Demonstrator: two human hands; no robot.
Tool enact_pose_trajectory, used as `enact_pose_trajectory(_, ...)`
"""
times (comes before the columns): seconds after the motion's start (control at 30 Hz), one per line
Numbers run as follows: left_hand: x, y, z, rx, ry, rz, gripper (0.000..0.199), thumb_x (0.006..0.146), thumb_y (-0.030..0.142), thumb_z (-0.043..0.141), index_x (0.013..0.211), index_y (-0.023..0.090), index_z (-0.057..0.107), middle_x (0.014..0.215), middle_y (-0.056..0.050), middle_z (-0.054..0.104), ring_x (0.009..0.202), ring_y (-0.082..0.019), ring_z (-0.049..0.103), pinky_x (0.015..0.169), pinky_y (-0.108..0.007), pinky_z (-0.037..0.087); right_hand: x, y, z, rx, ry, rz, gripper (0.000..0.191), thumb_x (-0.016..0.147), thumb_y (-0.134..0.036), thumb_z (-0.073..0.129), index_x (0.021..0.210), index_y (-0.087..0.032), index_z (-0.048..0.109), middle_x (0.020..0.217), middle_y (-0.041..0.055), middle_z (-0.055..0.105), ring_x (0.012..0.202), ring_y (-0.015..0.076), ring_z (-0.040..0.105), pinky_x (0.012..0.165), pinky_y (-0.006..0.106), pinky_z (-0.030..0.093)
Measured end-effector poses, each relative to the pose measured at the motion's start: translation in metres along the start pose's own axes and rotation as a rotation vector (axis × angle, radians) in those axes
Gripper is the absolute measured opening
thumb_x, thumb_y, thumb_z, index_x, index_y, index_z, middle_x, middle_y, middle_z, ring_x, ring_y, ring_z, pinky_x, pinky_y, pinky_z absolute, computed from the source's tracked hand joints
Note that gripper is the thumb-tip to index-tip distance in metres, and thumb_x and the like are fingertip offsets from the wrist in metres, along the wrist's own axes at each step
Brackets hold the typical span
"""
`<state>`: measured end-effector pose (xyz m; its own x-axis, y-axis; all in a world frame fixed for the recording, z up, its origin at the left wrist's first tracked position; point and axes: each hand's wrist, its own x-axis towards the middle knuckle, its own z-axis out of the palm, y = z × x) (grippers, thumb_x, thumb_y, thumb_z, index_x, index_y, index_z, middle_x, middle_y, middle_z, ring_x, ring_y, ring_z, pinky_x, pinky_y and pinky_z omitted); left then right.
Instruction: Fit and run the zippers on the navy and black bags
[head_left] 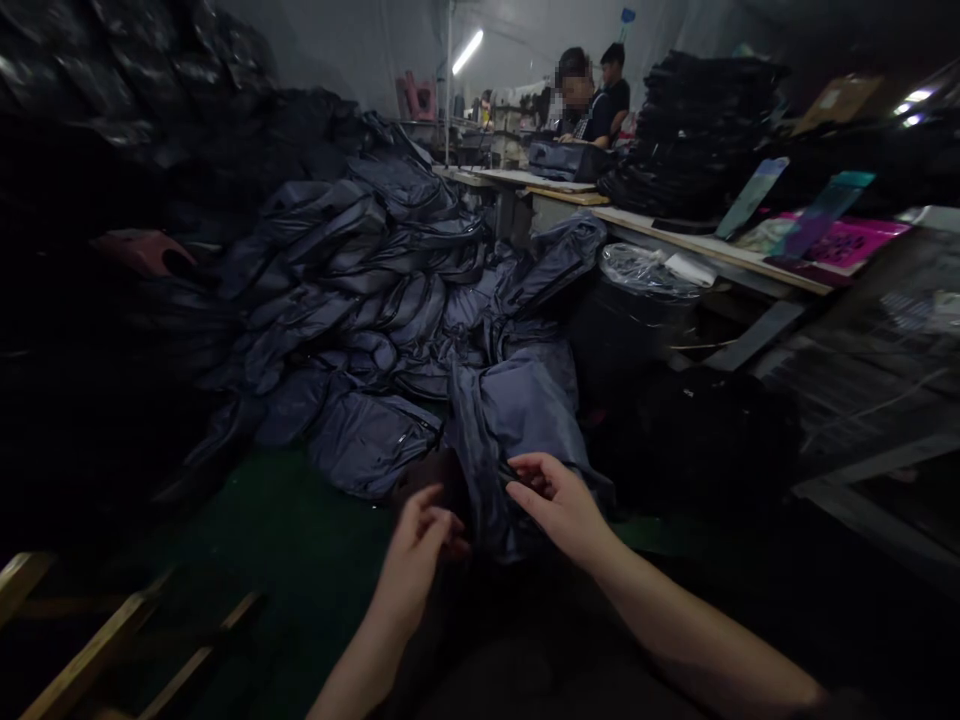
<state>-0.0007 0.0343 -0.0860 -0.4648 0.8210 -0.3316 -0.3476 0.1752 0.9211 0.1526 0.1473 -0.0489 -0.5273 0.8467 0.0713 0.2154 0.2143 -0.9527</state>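
A blue-grey fabric bag (pixel 529 405) stands upright and slack in front of me, its folds sagging toward my side. My right hand (pixel 559 500) is closed at its near face, thumb and fingers pinching a dark edge or strap of it. To the left, my left hand (pixel 424 530) has its fingers curled in beside the bag's lower left side. What those fingers hold, if anything, is hidden in shadow. Just beyond them lies a dark brownish patch (pixel 431 475) that I cannot make out. Another blue-grey bag (pixel 371 440) lies flat on the green floor (pixel 262 530).
A large heap of similar bags (pixel 360 250) rises behind. On the right stands a worktable (pixel 675 230) with a tall stack of dark pieces (pixel 690 130). Under it is a plastic-lined bin (pixel 645 300). Wooden bars (pixel 97 640) are at lower left. Two people work farther back.
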Motion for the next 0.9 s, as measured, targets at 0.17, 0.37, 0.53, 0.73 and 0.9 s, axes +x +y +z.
enact_pose_trajectory(0.17,-0.015,-0.027,0.045,-0.093,-0.39,-0.07,0.018,0.077,0.018,0.049,0.095,0.018,0.045,0.085,-0.002,0.061,0.078,-0.015,0.061,0.075,-0.032,0.047,0.006,0.019,-0.022,-0.004,-0.002,0.149,0.033,0.072,-0.044,0.066,0.086,-0.015,0.062,0.067,-0.0019,0.055,0.061,0.0115,0.049,0.058,0.023,0.04)
enact_pose_trajectory(0.37,0.0,-0.031,0.077,0.05,-0.538,-0.002,0.022,0.073,0.009,0.044,0.093,0.018,0.045,0.084,-0.003,0.063,0.077,-0.014,0.06,0.076,-0.031,0.047,0.008,0.034,-0.052,-0.162,-0.053,0.176,0.027,0.067,-0.041,0.069,0.072,-0.015,0.064,0.063,-0.0024,0.055,0.06,0.011,0.045,0.055,0.022,0.035)
enact_pose_trajectory(0.53,0.005,-0.039,0.085,0.064,-0.498,-0.027,0.019,0.077,0.015,0.043,0.095,0.018,0.04,0.08,-0.003,0.063,0.069,-0.014,0.063,0.07,-0.033,0.05,0.007,0.051,-0.06,0.18,-0.066,0.337,0.027,0.069,-0.041,0.065,0.068,-0.015,0.059,0.053,-0.0062,0.042,0.046,0.006,0.03,0.044,0.02,0.022)
enact_pose_trajectory(0.73,0.012,-0.03,0.091,0.289,-0.471,0.069,0.026,0.079,0.033,0.054,0.098,0.02,0.043,0.067,0.005,0.057,0.055,-0.013,0.061,0.054,-0.026,0.049,0.005,0.066,-0.061,0.287,-0.095,0.395,0.034,0.065,-0.046,0.068,0.072,-0.015,0.056,0.048,-0.0092,0.034,0.039,0.0045,0.023,0.039,0.02,0.013)
enact_pose_trajectory(0.9,0.02,-0.023,0.097,0.41,-0.51,0.073,0.017,0.08,0.034,0.052,0.079,0.017,0.052,0.066,0.003,0.055,0.053,-0.011,0.06,0.052,-0.022,0.046,0.004,0.067,-0.062,0.309,-0.09,0.395,0.036,0.065,-0.048,0.069,0.073,-0.015,0.056,0.047,-0.0096,0.034,0.039,0.0046,0.024,0.04,0.02,0.014)
